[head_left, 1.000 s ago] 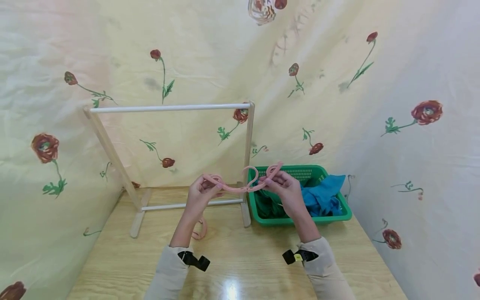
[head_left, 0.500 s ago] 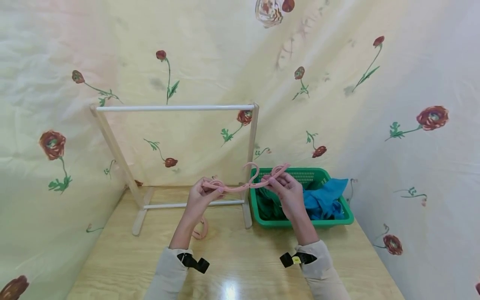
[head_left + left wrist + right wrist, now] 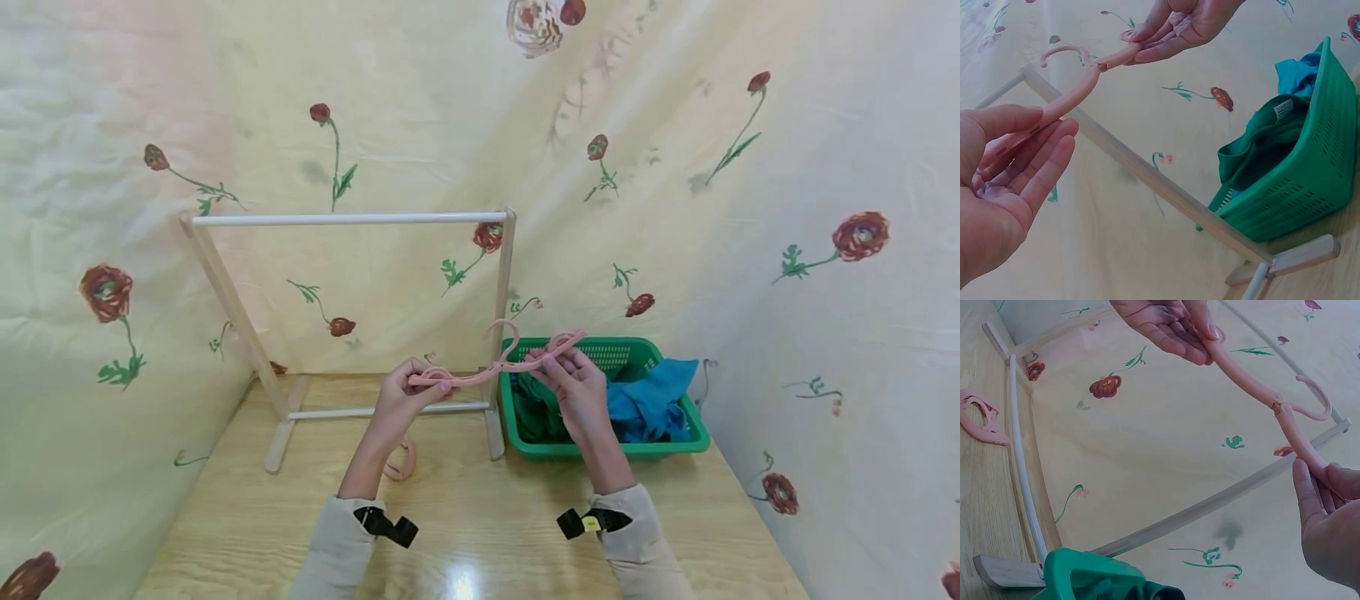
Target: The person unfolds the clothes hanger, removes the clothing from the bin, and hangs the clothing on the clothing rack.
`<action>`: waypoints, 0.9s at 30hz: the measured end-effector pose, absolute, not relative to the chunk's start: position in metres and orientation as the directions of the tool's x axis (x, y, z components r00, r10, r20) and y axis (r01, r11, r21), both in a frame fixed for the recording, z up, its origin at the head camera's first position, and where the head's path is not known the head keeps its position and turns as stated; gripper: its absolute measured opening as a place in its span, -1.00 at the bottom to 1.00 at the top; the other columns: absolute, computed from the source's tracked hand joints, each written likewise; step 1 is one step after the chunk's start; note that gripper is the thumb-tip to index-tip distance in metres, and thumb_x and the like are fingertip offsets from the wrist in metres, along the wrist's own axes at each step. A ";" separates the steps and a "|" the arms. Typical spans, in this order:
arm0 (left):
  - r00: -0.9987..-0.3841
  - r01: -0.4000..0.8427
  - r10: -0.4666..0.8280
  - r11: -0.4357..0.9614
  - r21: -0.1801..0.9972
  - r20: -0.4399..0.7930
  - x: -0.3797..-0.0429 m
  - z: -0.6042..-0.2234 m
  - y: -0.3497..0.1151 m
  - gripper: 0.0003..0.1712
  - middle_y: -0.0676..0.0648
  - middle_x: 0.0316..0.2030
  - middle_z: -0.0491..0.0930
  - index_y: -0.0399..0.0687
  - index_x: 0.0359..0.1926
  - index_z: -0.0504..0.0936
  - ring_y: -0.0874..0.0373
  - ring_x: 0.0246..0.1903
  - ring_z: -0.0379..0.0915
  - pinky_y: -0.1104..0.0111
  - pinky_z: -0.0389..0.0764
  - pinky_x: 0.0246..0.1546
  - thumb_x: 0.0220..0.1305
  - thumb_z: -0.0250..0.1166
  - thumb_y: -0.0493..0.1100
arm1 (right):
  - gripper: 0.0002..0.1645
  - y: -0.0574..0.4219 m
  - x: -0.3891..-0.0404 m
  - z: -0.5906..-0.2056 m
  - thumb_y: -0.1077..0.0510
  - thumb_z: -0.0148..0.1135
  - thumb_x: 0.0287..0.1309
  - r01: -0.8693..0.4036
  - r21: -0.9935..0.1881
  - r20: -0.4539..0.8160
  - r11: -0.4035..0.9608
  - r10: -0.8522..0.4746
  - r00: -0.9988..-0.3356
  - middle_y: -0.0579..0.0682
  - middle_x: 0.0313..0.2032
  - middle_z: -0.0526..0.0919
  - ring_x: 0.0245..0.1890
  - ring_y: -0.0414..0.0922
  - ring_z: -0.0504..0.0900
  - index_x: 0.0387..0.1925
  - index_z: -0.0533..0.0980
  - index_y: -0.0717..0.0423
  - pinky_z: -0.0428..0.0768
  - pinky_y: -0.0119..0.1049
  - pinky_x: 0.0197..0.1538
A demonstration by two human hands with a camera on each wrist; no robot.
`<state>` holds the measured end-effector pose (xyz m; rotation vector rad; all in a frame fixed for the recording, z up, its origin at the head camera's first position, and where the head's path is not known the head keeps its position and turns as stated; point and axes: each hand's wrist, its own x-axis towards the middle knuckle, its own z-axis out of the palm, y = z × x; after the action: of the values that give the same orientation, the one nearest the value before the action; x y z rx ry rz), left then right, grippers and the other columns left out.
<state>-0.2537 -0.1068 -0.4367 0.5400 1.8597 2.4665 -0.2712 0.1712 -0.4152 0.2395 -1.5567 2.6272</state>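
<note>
A pink folding clothes hanger [image 3: 480, 377] is held up in the air between both hands, its hook pointing upward from a joint at the middle. My left hand [image 3: 400, 396] pinches the left arm of the hanger between thumb and fingers. On the other side, my right hand [image 3: 576, 385] grips the right arm the same way. In the left wrist view the hanger [image 3: 1072, 97] shows its two arms meeting at the joint beneath the hook. A second pink hanger [image 3: 982, 419] lies on the table, partly hidden behind the left forearm in the head view.
Behind the hands stands a rack [image 3: 352, 219] with white bars and wooden posts. To the right, a green plastic basket [image 3: 600, 451] holds blue cloth [image 3: 651, 400] and dark green cloth [image 3: 1266, 144]. Flowered fabric [image 3: 420, 108] surrounds the wooden table [image 3: 480, 525].
The hanger's arms have swung from a sagging curve towards a straighter line, and its right end has risen slightly. Both hands keep their hold. The head view shifted a little.
</note>
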 end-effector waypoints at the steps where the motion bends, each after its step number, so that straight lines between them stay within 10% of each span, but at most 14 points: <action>1: -0.939 0.196 0.217 -0.297 0.934 0.266 -0.254 -0.437 -0.107 -0.82 -0.01 -0.15 0.73 -0.27 -0.20 0.45 0.18 -0.18 0.76 0.32 0.76 -0.04 0.33 0.33 -0.40 | -0.78 0.171 -0.271 -0.415 0.26 0.22 0.38 -0.149 -0.861 0.176 -0.487 -0.010 -0.984 -0.01 -0.13 0.79 -0.07 -0.12 0.80 0.03 0.51 0.13 0.71 -0.23 0.09; 11: -0.932 0.143 0.306 -0.186 0.972 0.196 -0.256 -0.446 -0.106 -0.74 -0.02 -0.20 0.79 -0.36 -0.12 0.50 0.15 -0.18 0.77 0.16 0.74 0.02 0.35 0.37 -0.27 | -0.75 0.171 -0.270 -0.416 0.27 0.20 0.39 -0.181 -0.848 0.211 -0.499 -0.003 -0.977 0.01 -0.12 0.78 -0.05 -0.11 0.80 0.05 0.47 0.21 0.70 -0.22 0.10; 21: -0.902 0.194 0.350 -0.193 0.962 0.252 -0.260 -0.450 -0.097 -0.81 -0.64 -0.06 0.58 -0.38 -0.15 0.42 0.18 -0.17 0.76 0.26 0.75 0.00 0.49 0.20 -0.28 | -0.76 0.169 -0.271 -0.415 0.25 0.23 0.37 -0.179 -0.826 0.201 -0.535 0.016 -0.979 0.04 -0.09 0.76 -0.02 -0.11 0.79 0.01 0.45 0.19 0.70 -0.20 0.10; 27: -0.922 0.180 0.308 -0.201 0.963 0.237 -0.260 -0.449 -0.094 -0.81 -0.18 -0.22 0.74 -0.39 -0.09 0.42 0.17 -0.19 0.74 0.27 0.76 -0.01 0.50 0.18 -0.29 | -0.85 0.167 -0.270 -0.420 0.27 0.19 0.39 -0.163 -0.808 0.186 -0.566 0.016 -0.982 0.05 -0.08 0.76 0.01 -0.11 0.77 -0.06 0.45 0.13 0.68 -0.21 0.13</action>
<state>-0.2595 -0.0940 -0.4493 0.5918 1.9297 2.2951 -0.2695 0.1674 -0.4204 0.2408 -1.4101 2.6825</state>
